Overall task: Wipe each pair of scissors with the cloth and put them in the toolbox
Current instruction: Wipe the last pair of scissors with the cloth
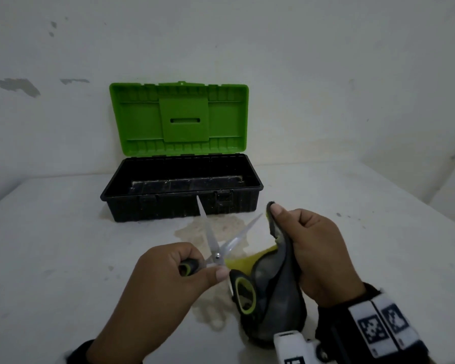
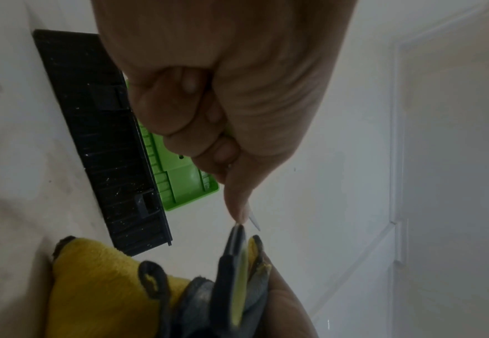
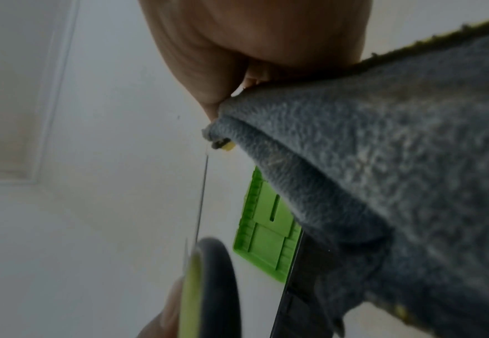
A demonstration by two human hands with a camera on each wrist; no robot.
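Now I see the scissors (image 1: 222, 248), blades splayed, above the table (image 1: 63, 258) before the open toolbox (image 1: 181, 185); my left hand (image 1: 168, 279) curls round one handle, my right hand (image 1: 318, 253) pinches the cloth (image 1: 276, 292).

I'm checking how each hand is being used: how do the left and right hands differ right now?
The left hand grips one handle of the open scissors; the right hand grips the grey-and-yellow cloth. The left hand sits nearer the person, the right hand nearer the toolbox. Both are curled round something above the table.
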